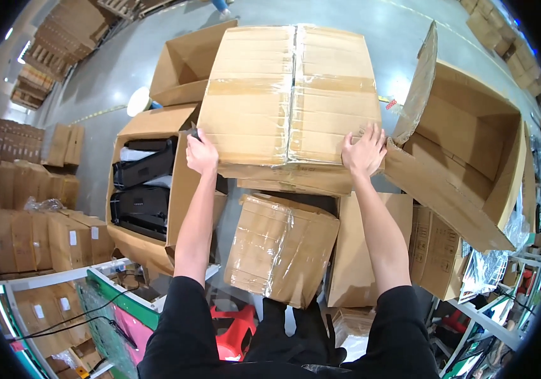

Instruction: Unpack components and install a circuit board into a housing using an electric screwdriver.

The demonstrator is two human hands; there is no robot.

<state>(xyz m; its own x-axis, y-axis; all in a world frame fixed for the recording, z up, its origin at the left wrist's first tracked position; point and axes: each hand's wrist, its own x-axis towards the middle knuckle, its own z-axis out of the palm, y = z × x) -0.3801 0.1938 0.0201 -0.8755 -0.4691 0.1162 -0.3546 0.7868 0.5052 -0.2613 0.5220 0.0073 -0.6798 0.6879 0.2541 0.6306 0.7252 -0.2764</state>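
The grey floor [422, 41] is the widest thing in view, a broad open stretch lying past the far edge of the large taped carton [251, 107]. That carton sits straight ahead of the person, its two top flaps meeting along a front-to-back seam and clear tape crossing them. Below its near edge the side of another carton shows.

To the right, an open, hollow cardboard box [466, 132] stands tilted with one flap raised; the strip of floor between that flap and the large carton narrows to almost nothing at the near corner. At the left, an open carton of black plastic housings [141, 183] stands close by, and a second open box [188, 63] behind it crowds the large carton's left edge. Nearer the person are a smaller taped carton [280, 246], set askew, and a plain carton [371, 237] just right of it. A red plastic stool [236, 331] shows low down, close to the person's legs.

The right hand [364, 150] is spread, fingers fanned on the large carton's near right corner. The left hand [202, 153], at the near left corner, is curled around a small black object [193, 131], its kind unclear.
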